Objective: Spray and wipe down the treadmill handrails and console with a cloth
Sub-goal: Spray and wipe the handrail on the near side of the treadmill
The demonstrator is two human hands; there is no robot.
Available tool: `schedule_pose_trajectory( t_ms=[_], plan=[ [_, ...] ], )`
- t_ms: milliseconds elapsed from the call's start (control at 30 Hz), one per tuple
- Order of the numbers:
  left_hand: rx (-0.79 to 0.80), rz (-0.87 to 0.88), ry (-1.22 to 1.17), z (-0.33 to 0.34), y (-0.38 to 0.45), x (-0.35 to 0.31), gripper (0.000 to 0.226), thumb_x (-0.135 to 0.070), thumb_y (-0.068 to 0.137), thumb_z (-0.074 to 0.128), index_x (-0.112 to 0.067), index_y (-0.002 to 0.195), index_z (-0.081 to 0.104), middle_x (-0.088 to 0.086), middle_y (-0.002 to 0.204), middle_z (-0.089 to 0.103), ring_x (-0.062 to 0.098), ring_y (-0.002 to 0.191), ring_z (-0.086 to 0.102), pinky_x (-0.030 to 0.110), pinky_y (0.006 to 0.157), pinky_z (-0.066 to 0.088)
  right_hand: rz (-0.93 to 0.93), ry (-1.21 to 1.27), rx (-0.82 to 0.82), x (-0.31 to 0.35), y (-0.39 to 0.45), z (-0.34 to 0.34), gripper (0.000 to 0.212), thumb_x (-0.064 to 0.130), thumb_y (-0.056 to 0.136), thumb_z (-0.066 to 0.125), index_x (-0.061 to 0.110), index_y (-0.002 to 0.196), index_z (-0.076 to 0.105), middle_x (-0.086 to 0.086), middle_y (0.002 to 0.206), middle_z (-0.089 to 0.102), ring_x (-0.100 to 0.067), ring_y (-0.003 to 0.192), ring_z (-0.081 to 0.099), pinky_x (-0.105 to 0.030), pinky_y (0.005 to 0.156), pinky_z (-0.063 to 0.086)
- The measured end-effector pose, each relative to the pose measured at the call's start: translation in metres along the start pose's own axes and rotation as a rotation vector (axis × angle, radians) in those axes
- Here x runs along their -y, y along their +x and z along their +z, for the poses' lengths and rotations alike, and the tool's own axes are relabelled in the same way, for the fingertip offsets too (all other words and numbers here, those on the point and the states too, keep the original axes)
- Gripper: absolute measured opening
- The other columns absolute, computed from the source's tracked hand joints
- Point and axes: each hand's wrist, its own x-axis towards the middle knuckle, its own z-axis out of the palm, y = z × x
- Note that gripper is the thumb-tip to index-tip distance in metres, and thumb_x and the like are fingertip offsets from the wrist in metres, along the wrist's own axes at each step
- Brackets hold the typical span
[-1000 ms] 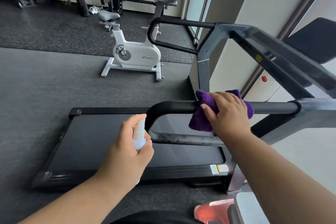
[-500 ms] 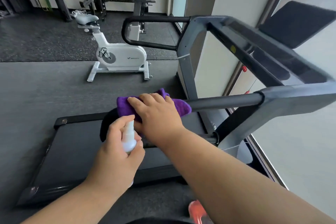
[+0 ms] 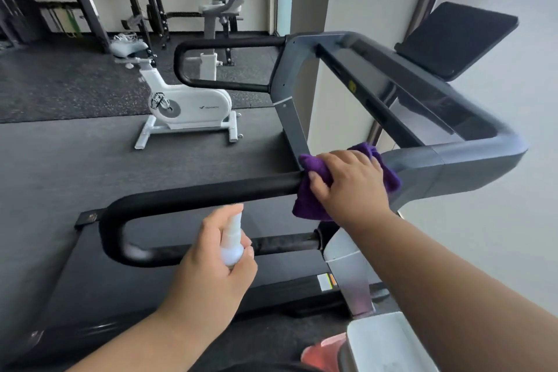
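Nearest the camera, the left hand [image 3: 211, 257] is curled around a small white spray bottle [image 3: 232, 238], nozzle up, held just in front of the lower bar of the near handrail [image 3: 193, 193] and not touching it. Beyond it, the right hand [image 3: 350, 184] clamps a purple cloth [image 3: 308, 205] around the upper bar of that handrail, at the end where the black grip meets the grey console housing [image 3: 428, 172]; thumb and fingers press the cloth against the bar. The step in hand appears to be wiping the near handrail. The next move would call for drawing the cloth along the bar toward its curved left end, or carrying it onto the housing, with the bottle kept clear of the stroke. The whole black length of the upper bar lies bare to the left of the cloth, so a long stroke has room; the lower bar and the bend joining the two look unwiped, though this cannot be confirmed. Below the rails lies the treadmill belt [image 3: 90, 281], its left edge bordering open grey floor. Farther off, the far handrail [image 3: 229, 42] and the dark console screen [image 3: 459, 36] stand untouched by either hand. Beyond the treadmill a white exercise bike [image 3: 187, 106] stands well apart.
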Motion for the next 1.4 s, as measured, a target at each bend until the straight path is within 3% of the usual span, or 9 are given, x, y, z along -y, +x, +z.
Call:
schedule_pose_trajectory(
  t_ms=[100, 233, 367, 600, 800, 967, 1133, 1300, 1400],
  plan=[
    [-0.028, -0.01, 0.011, 0.015, 0.0, -0.007, 0.073, -0.008, 0.083, 0.063, -0.068, 0.108, 0.031, -0.015, 0.095, 0.062, 0.01, 0.085, 0.059, 0.019, 0.068, 0.044, -0.018, 0.001, -0.006, 0.027, -0.002, 0.007, 0.038, 0.059, 0.088, 0.046, 0.033, 0.107, 0.067, 0.009, 0.108, 0.068, -0.026, 0.106, 0.058, -0.049, 0.1, 0.035],
    [-0.063, -0.023, 0.027, 0.04, 0.0, -0.02, 0.077, -0.006, 0.081, 0.065, -0.071, 0.106, 0.032, -0.016, 0.095, 0.063, 0.008, 0.087, 0.06, 0.01, 0.068, 0.043, -0.171, 0.014, 0.043, 0.054, -0.006, 0.018, 0.051, 0.063, 0.088, 0.04, 0.032, 0.122, 0.062, 0.005, 0.114, 0.065, -0.027, 0.11, 0.056, -0.052, 0.099, 0.034],
    [-0.079, -0.006, 0.039, 0.06, 0.003, -0.03, 0.079, -0.004, 0.08, 0.067, -0.069, 0.108, 0.034, -0.016, 0.094, 0.062, 0.007, 0.088, 0.06, 0.005, 0.07, 0.041, -0.346, 0.024, 0.111, 0.022, 0.002, 0.01, 0.064, 0.067, 0.082, 0.053, 0.031, 0.134, 0.053, 0.004, 0.121, 0.061, -0.027, 0.111, 0.055, -0.049, 0.093, 0.043],
    [-0.089, -0.044, 0.039, 0.063, -0.001, -0.03, 0.075, -0.007, 0.082, 0.063, -0.07, 0.108, 0.033, -0.016, 0.095, 0.062, 0.011, 0.087, 0.059, 0.01, 0.069, 0.043, -0.246, -0.011, 0.04, -0.022, -0.001, 0.0, 0.06, 0.068, 0.082, 0.049, 0.033, 0.13, 0.058, 0.007, 0.121, 0.063, -0.026, 0.115, 0.055, -0.047, 0.092, 0.04],
    [-0.144, -0.096, 0.071, 0.041, -0.007, -0.021, 0.071, -0.014, 0.082, 0.063, -0.071, 0.11, 0.031, -0.018, 0.099, 0.061, 0.01, 0.09, 0.06, 0.018, 0.074, 0.045, -0.254, -0.01, 0.063, 0.026, 0.001, 0.008, 0.061, 0.071, 0.086, 0.042, 0.032, 0.13, 0.058, 0.005, 0.12, 0.065, -0.028, 0.112, 0.058, -0.052, 0.093, 0.042],
    [-0.185, -0.123, 0.094, 0.018, -0.013, -0.004, 0.069, -0.017, 0.083, 0.063, -0.07, 0.112, 0.031, -0.013, 0.093, 0.063, 0.012, 0.085, 0.061, 0.029, 0.074, 0.051, -0.359, -0.056, 0.073, 0.075, -0.002, 0.025, 0.064, 0.067, 0.084, 0.053, 0.027, 0.134, 0.055, 0.0, 0.123, 0.063, -0.03, 0.112, 0.058, -0.056, 0.091, 0.043],
    [-0.194, -0.115, 0.097, -0.015, -0.014, 0.015, 0.067, -0.017, 0.083, 0.063, -0.067, 0.115, 0.032, -0.017, 0.097, 0.063, 0.01, 0.089, 0.061, 0.025, 0.076, 0.049, -0.422, -0.086, 0.063, 0.118, -0.004, 0.038, 0.069, 0.062, 0.079, 0.066, 0.024, 0.137, 0.056, -0.004, 0.123, 0.064, -0.032, 0.11, 0.059, -0.056, 0.087, 0.045],
    [-0.215, -0.092, 0.114, -0.056, -0.019, 0.038, 0.069, -0.018, 0.084, 0.063, -0.07, 0.114, 0.03, -0.02, 0.104, 0.061, 0.006, 0.094, 0.061, 0.019, 0.079, 0.047, -0.466, -0.103, 0.102, 0.171, -0.004, 0.047, 0.068, 0.063, 0.084, 0.055, 0.025, 0.141, 0.05, -0.002, 0.124, 0.062, -0.03, 0.108, 0.059, -0.052, 0.086, 0.044],
    [-0.226, -0.094, 0.102, -0.082, -0.029, 0.055, 0.062, -0.025, 0.08, 0.058, -0.068, 0.116, 0.031, -0.017, 0.099, 0.062, 0.009, 0.089, 0.062, 0.024, 0.077, 0.05, -0.508, -0.12, 0.178, 0.215, -0.005, 0.051, 0.07, 0.062, 0.089, 0.042, 0.027, 0.149, 0.037, -0.001, 0.134, 0.056, -0.029, 0.114, 0.055, -0.051, 0.089, 0.041]
  ],
)
